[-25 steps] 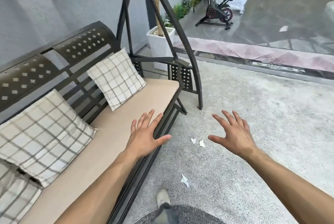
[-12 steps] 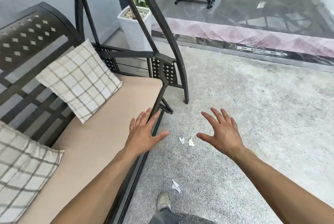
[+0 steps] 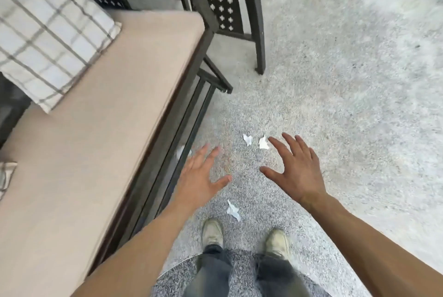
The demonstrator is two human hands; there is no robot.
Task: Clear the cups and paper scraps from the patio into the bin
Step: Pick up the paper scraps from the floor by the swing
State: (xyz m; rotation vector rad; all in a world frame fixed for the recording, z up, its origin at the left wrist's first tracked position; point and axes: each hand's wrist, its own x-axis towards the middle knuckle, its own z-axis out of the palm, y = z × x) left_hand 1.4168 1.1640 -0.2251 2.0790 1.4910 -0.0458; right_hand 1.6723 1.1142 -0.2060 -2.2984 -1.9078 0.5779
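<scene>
left grip (image 3: 201,177) spread, empty | right grip (image 3: 294,172) spread | paper scraps (image 3: 263,143) just beyond right fingertips

A dark metal swing seat (image 3: 254,21) carries a beige cushion (image 3: 100,129) with a checked pillow (image 3: 48,28) leaning on it, standing on speckled grey floor (image 3: 347,93).

The small crumpled paper scraps (image 3: 247,139) are white against the speckled grey stone floor (image 3: 335,105). The flat padded seat cushion (image 3: 96,129) is plain beige. The square fabric pillow (image 3: 48,28) is off-white with a grey-brown check. The dark grey metal bench (image 3: 167,133) has a side panel pierced with pale diamond shapes. The worn shoes (image 3: 212,233) are dusty beige, the denim trousers (image 3: 215,272) faded blue-grey.
</scene>
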